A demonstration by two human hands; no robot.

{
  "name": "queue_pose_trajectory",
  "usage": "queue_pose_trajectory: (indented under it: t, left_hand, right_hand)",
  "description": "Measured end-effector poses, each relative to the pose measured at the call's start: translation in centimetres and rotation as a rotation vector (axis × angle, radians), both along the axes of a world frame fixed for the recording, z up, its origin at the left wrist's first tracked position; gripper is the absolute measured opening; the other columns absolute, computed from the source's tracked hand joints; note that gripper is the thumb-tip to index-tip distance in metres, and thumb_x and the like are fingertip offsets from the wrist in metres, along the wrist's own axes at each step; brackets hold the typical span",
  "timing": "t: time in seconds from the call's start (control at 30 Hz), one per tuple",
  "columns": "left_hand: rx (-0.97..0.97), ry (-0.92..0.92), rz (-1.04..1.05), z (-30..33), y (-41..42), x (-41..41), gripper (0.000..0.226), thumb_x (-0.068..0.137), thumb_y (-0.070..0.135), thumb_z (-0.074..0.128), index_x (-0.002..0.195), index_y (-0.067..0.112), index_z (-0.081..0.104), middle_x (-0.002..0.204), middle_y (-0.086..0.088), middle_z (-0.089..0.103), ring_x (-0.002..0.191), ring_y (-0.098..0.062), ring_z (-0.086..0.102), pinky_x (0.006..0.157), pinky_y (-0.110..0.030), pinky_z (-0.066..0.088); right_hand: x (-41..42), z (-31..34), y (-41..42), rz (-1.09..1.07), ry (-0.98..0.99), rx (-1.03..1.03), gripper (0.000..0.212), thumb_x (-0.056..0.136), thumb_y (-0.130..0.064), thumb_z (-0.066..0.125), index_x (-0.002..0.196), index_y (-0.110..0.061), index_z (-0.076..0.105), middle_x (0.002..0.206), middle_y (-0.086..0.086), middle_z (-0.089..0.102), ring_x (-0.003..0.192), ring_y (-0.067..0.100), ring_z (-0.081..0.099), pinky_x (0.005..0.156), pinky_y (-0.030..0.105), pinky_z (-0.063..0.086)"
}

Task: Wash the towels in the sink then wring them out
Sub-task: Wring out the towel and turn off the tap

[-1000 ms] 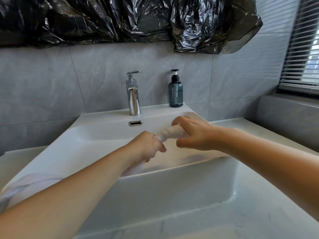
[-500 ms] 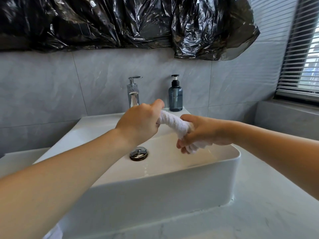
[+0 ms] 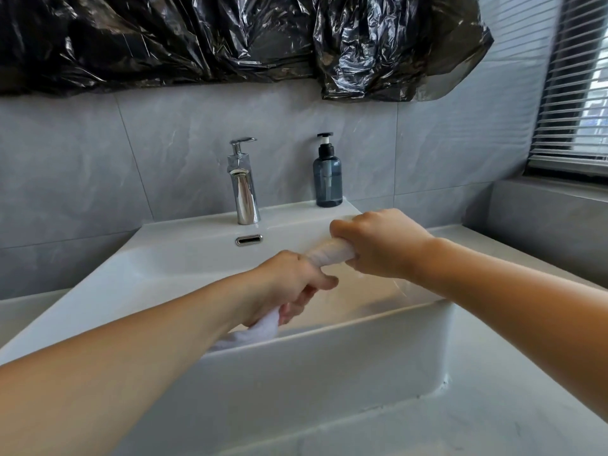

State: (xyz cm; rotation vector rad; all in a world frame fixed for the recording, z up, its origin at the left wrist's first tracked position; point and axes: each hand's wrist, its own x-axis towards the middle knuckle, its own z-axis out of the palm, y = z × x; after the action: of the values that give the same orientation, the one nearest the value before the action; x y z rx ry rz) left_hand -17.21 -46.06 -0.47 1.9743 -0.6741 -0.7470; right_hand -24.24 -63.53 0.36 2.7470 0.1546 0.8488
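A white towel [image 3: 330,252], twisted into a tight roll, stretches between my two hands above the white rectangular sink [image 3: 329,363]. My left hand [image 3: 289,284] grips its lower end, and loose cloth hangs from that fist down into the basin. My right hand [image 3: 381,246] grips the upper end, knuckles up, near the sink's back right corner. Thin streams of water fall from the towel below my right hand. The basin floor and drain are hidden behind my arms and the front wall.
A chrome faucet [image 3: 243,189] stands at the sink's back centre, above an overflow slot [image 3: 249,239]. A dark blue pump bottle [image 3: 327,174] sits at the back right. Grey counter [image 3: 493,416] surrounds the sink. Black plastic sheeting [image 3: 230,37] hangs above; a blinded window [image 3: 579,83] is at right.
Both hands came down from the raised twist half a second ago. My left hand dropped low and forward, my right hand turned knuckles up, and the towel roll is tighter.
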Motion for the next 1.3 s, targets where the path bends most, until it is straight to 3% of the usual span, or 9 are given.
queue_pose_trajectory:
  t: [0.13, 0.23, 0.37, 0.47, 0.63, 0.83, 0.97, 1.13, 1.3]
  left_hand:
    - [0.002, 0.428, -0.255, 0.2, 0.7, 0.3, 0.028, 0.086, 0.024, 0.062, 0.061, 0.015, 0.053, 0.042, 0.003, 0.024, 0.031, -0.005, 0.019, 0.040, -0.015, 0.007]
    - [0.047, 0.430, -0.253, 0.0, 0.1, 1.2, 0.039, 0.085, 0.024, 0.063, 0.053, 0.017, 0.044, 0.040, 0.004, 0.026, 0.029, -0.006, 0.023, 0.040, -0.016, 0.010]
    - [0.070, -0.090, -0.075, 0.0, -0.6, 2.1, 0.029, 0.088, 0.019, 0.070, 0.070, 0.012, 0.048, 0.050, -0.002, 0.042, 0.040, -0.014, 0.038, 0.045, -0.023, 0.033]
    - [0.157, -0.310, -0.163, 0.7, 2.1, 3.1, 0.023, 0.071, 0.015, 0.078, 0.082, 0.008, 0.059, 0.065, -0.006, 0.062, 0.061, -0.024, 0.060, 0.059, -0.032, 0.046]
    - [0.331, -0.564, -0.146, 0.4, 6.9, 3.4, 0.015, 0.078, 0.022, 0.075, 0.070, 0.020, 0.062, 0.068, 0.008, 0.061, 0.065, -0.015, 0.056, 0.057, -0.023, 0.039]
    - [0.052, -1.177, -0.072, -0.1, 8.2, 2.9, 0.007, 0.090, 0.012, 0.051, 0.092, 0.019, 0.050, 0.083, -0.005, 0.060, 0.076, -0.032, 0.056, 0.063, -0.041, 0.046]
    - [-0.090, -1.631, -0.136, 1.4, 9.1, 3.3, 0.026, 0.078, 0.008, 0.047, 0.100, 0.004, 0.057, 0.085, -0.012, 0.062, 0.070, -0.036, 0.058, 0.055, -0.037, 0.047]
    - [-0.065, -1.890, -0.122, 1.9, 9.2, 3.3, 0.037, 0.071, 0.002, 0.063, 0.107, 0.008, 0.054, 0.086, -0.009, 0.061, 0.069, -0.032, 0.055, 0.060, -0.038, 0.042]
    - [-0.020, -2.005, -0.122, 1.3, 9.2, 3.9, 0.036, 0.076, -0.001, 0.062, 0.111, 0.005, 0.058, 0.090, -0.011, 0.060, 0.076, -0.032, 0.056, 0.066, -0.041, 0.045]
  right_hand:
    - [0.6, -0.8, -0.7, 0.103, -0.130, -0.017, 0.027, 0.064, -0.018, 0.075, 0.082, -0.017, 0.055, 0.059, 0.003, 0.059, 0.047, 0.033, 0.051, 0.042, 0.032, 0.044]
    - [0.8, -0.9, -0.6, 0.061, -0.110, -0.016, 0.029, 0.066, -0.018, 0.075, 0.083, -0.018, 0.052, 0.061, 0.000, 0.057, 0.048, 0.030, 0.046, 0.043, 0.027, 0.038]
    - [0.1, 0.4, 0.6, -0.178, 0.011, 0.008, 0.024, 0.086, -0.030, 0.057, 0.101, -0.025, 0.040, 0.082, -0.005, 0.054, 0.066, 0.025, 0.048, 0.055, 0.029, 0.033]
    - [-1.5, 1.3, 1.6, -0.234, 0.161, 0.063, 0.055, 0.082, -0.054, 0.051, 0.130, -0.033, 0.037, 0.105, -0.004, 0.058, 0.086, 0.021, 0.055, 0.067, 0.033, 0.043]
    - [-3.2, 2.4, 2.9, -0.238, 0.485, 0.208, 0.059, 0.087, -0.068, 0.031, 0.130, -0.030, 0.045, 0.116, -0.004, 0.046, 0.114, 0.027, 0.044, 0.096, 0.042, 0.042]
    - [-4.2, 4.1, 5.8, -0.251, 0.613, 0.258, 0.045, 0.076, -0.047, 0.076, 0.106, -0.025, 0.051, 0.101, -0.005, 0.051, 0.079, 0.014, 0.053, 0.057, 0.019, 0.045]
    - [-4.4, 3.6, 5.1, -0.200, 0.605, 0.605, 0.044, 0.073, -0.037, 0.078, 0.100, -0.036, 0.043, 0.101, -0.001, 0.059, 0.089, 0.023, 0.061, 0.075, 0.040, 0.053]
    - [-5.0, 3.2, 4.9, -0.092, 0.786, 1.247, 0.063, 0.067, -0.047, 0.069, 0.125, -0.023, 0.064, 0.104, 0.001, 0.069, 0.091, 0.017, 0.065, 0.082, 0.029, 0.050]
    - [-4.9, 4.0, 5.0, -0.042, 0.757, 1.045, 0.015, 0.091, -0.027, 0.068, 0.094, -0.012, 0.067, 0.079, -0.001, 0.061, 0.074, 0.012, 0.058, 0.069, 0.023, 0.047]
